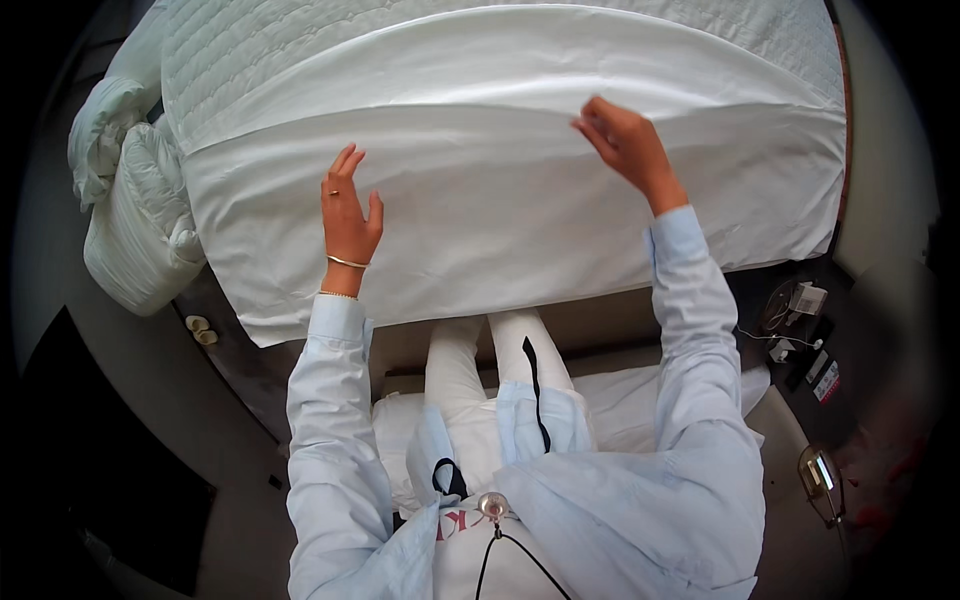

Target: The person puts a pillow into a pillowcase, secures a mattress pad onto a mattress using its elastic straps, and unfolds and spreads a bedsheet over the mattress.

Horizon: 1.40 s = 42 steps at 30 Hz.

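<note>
A white bed sheet (480,195) lies over the near part of the bed, its lower edge hanging in front of my legs. Beyond its far edge the quilted mattress pad (247,71) shows. Raised over the sheet's left part is my left hand (350,210), fingers apart and holding nothing; a ring and bracelets are on it. My right hand (624,142) is over the sheet at the right, close to a fold that runs across it. Its fingers are curled and blurred, and whether they touch or grip cloth is hidden.
A bundled white duvet (142,225) hangs off the bed's left side. Slippers (201,330) lie on the floor there. To the right, a dark bedside surface (795,382) carries a charger with cables (807,298). A wall lamp (819,474) is at lower right. White pillows (622,401) are around my legs.
</note>
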### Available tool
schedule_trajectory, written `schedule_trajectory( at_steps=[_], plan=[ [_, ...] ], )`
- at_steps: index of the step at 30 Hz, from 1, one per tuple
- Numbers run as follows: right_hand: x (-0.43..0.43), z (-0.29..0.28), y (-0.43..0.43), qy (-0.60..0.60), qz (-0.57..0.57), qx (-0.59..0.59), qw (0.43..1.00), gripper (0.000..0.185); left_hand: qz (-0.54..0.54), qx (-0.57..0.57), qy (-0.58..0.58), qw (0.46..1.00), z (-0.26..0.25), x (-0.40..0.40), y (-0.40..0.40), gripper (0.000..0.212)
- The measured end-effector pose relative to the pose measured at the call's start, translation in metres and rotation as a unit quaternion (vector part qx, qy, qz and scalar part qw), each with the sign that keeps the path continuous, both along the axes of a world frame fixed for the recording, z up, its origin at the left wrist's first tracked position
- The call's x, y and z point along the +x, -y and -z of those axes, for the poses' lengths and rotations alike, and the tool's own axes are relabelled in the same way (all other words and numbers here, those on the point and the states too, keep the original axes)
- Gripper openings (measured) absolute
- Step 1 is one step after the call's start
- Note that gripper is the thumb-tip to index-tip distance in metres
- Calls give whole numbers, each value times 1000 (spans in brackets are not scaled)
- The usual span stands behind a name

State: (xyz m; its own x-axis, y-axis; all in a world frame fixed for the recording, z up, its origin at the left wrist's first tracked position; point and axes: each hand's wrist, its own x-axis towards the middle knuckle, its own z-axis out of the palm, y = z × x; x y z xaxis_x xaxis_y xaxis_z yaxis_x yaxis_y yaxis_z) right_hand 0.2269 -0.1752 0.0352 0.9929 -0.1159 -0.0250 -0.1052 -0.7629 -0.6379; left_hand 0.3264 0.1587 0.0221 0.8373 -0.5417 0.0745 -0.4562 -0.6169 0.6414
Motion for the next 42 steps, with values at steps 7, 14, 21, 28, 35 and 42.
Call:
schedule_trajectory(
  at_steps=[7, 14, 21, 28, 35, 42],
  plan=[
    [-162, -101, -72, -23, -19, -8, 1000, 22, 275, 261, -8, 925, -16, -37, -14, 44],
    [-286, -51, -148, -203, -4, 39, 978, 39, 176, 321, -32, 930, -4, -109, -195, 22],
    [-392, -41, -252, -367, -108, 102, 918, 38, 0, 437, -214, 874, 28, -275, -375, 13],
    [-436, -43, -259, -421, -59, 132, 896, 31, -79, 406, -349, 841, 35, -372, -395, 21],
    [-395, -39, -229, -453, -149, -4, 879, 30, -118, 403, -353, 836, 8, -302, -397, 98],
    [-270, -13, -250, -383, -65, 357, 850, 25, -257, 385, -378, 802, -14, -285, -423, 132]
  ],
)
